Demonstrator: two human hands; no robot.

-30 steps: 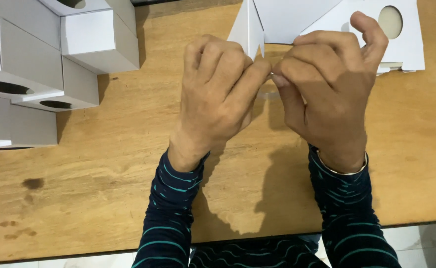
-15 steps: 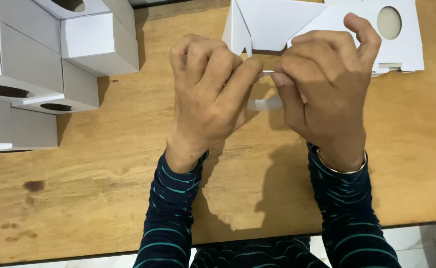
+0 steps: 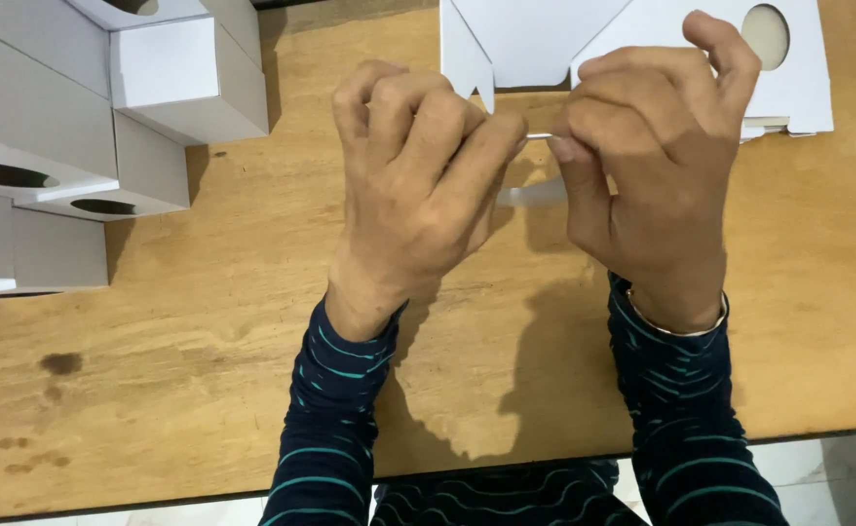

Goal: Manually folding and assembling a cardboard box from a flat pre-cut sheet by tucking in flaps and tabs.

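Note:
My left hand (image 3: 418, 185) and my right hand (image 3: 657, 166) are raised close together above a wooden table (image 3: 204, 370). Both pinch a flat white cardboard box blank (image 3: 545, 39) that stands up behind the fingers; its lower edge and a narrow white flap (image 3: 533, 195) show between the hands. The blank's right panel has a round cut-out hole (image 3: 765, 37). My fingers hide most of the fold being held. A thin metal bangle (image 3: 676, 326) sits on my right wrist, above a dark striped sleeve.
Several folded white cardboard boxes (image 3: 77, 127) with oval holes are stacked at the table's upper left. Dark stains (image 3: 57, 365) mark the wood at lower left. The table's front edge runs along the bottom, with pale floor below.
The white blank has moved up and away from me, its pointed flap now wider between the hands. My left fingers have slid slightly left along the fold; both hands stay pinched.

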